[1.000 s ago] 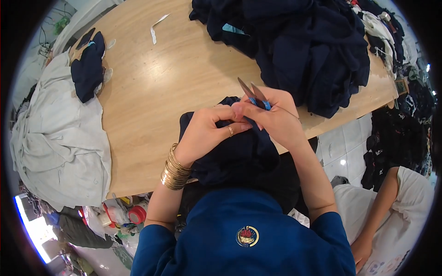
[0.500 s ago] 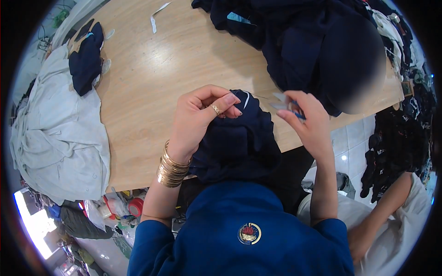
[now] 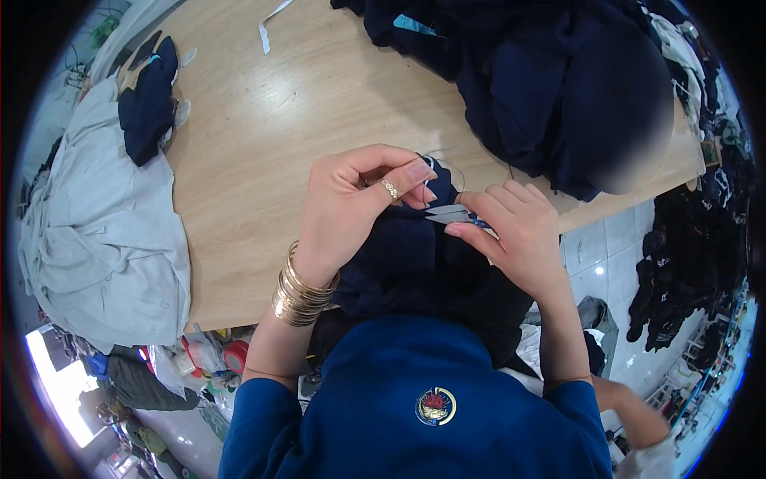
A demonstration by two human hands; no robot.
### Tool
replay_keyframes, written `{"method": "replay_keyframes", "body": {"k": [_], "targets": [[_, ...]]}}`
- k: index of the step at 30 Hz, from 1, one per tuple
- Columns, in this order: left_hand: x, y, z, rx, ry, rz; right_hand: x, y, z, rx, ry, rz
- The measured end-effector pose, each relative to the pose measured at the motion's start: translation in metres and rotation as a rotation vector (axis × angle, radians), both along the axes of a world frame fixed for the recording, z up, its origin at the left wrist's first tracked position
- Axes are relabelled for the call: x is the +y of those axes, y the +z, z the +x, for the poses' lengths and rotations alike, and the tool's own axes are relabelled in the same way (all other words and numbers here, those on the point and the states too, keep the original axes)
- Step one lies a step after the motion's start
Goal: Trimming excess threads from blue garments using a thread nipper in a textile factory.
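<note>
A navy garment (image 3: 391, 259) lies bunched over my lap and the table's near edge. My left hand (image 3: 339, 199), with a gold ring and bangles, is closed in a pinch at its upper edge, beside a narrow white strip (image 3: 430, 168). A thin thread-like line curves out near those fingertips. In my right hand (image 3: 515, 231) is a pair of thread snips (image 3: 449, 214) with blue handles. Their pale blades point left, close to the pinching fingers and over the cloth. Whether the blades touch any thread cannot be made out.
On the wooden table (image 3: 263, 160), a large navy cloth pile (image 3: 519, 88) lies far right. Whitish cloth (image 3: 112, 215) with a small navy piece (image 3: 150, 108) covers the left edge. A white strip (image 3: 266, 32) lies at the back. Another person's arm (image 3: 638, 411) is at lower right.
My right hand has brought the snips left and down, close to my left fingertips. My left hand has shifted slightly right. The other person's arm at lower right has moved down.
</note>
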State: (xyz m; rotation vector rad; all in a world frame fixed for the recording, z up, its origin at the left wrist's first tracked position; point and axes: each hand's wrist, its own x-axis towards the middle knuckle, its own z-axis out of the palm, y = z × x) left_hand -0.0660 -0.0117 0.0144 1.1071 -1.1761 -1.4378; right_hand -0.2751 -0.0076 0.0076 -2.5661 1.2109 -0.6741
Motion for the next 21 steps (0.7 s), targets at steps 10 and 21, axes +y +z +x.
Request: {"method": "replay_keyframes", "body": {"k": [10,21], "targets": [[-0.003,0.002,0.002,0.011,-0.019,-0.012,0.001,-0.001,0.002,0.089,0.03,-0.04],[-0.002,0.008,0.005,0.005,-0.018,-0.014,-0.003,0.003,0.014,0.054,0.078,0.012]]}}
